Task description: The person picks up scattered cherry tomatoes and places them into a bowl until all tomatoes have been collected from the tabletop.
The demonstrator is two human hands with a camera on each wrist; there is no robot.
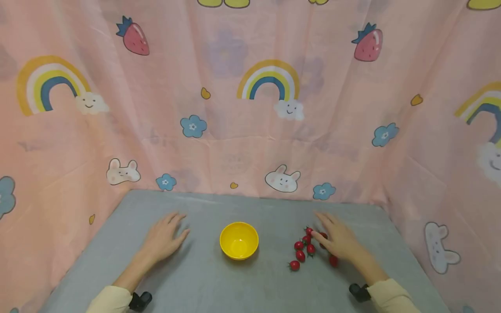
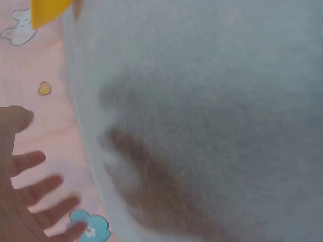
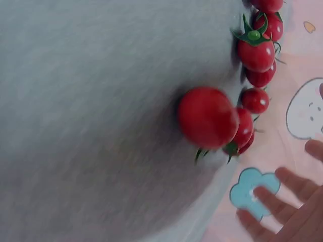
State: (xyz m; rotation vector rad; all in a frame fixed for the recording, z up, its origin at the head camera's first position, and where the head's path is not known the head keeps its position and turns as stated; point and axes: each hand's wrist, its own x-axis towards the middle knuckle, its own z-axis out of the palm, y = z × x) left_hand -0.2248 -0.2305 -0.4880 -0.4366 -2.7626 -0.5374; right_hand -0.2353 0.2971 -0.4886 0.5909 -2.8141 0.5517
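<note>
A yellow bowl (image 1: 239, 248) stands upright near the middle of the grey table, with nothing visible inside. To its left my left hand (image 1: 161, 238) hovers with fingers spread and nothing in them; the left wrist view shows its shadow on the table. Several cherry tomatoes (image 1: 300, 255), red with green stems, lie loosely to the right of the bowl. My right hand (image 1: 339, 238) is over the right part of this group, fingers extended, hiding some of them. In the right wrist view one cherry tomato (image 3: 208, 117) lies closest, apart from the fingers (image 3: 275, 204).
The grey table (image 1: 266, 287) meets a pink patterned curtain (image 1: 235, 148) at its back and sides. Each wrist wears a black device, the left one (image 1: 140, 301) and the right one (image 1: 359, 292), just beyond the cream sleeves.
</note>
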